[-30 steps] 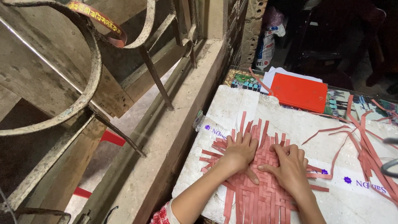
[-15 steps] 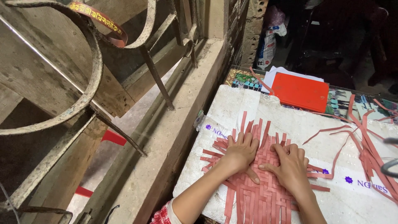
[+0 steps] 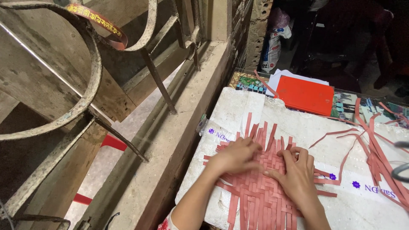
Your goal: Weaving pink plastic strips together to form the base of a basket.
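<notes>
Head view only. Woven mat of thin salmon-pink paper strips (image 3: 264,187) lying flat on the white foam board (image 3: 298,123), towards its near left corner, loose strip ends fanning out past the weave on every side. Left hand (image 3: 236,155) palm-down on the upper left part of the weave, fingers close together and angled to the right, pressing flat, gripping nothing. Right hand (image 3: 298,174) palm-down just beside it on the right part, fingers slightly spread, tips pointing up-left and almost meeting the left fingertips. Both forearms coming in from the near edge, wrists low, elbows out of frame.

Handling, as a judgement: very light, soft, floppy, easy to crease or tear; weave loose at the borders, likely to slide apart if lifted by one strip. Best held flat under the palms, or pinched at a single free end with the other hand pinning the weave.

Further out: spare pink strips (image 3: 379,149) heaped at the right edge of the board, flat orange-red booklet (image 3: 304,96) on white sheets at the far edge, rusty curved iron railing (image 3: 85,85) off to the left beyond a concrete ledge (image 3: 170,149).
</notes>
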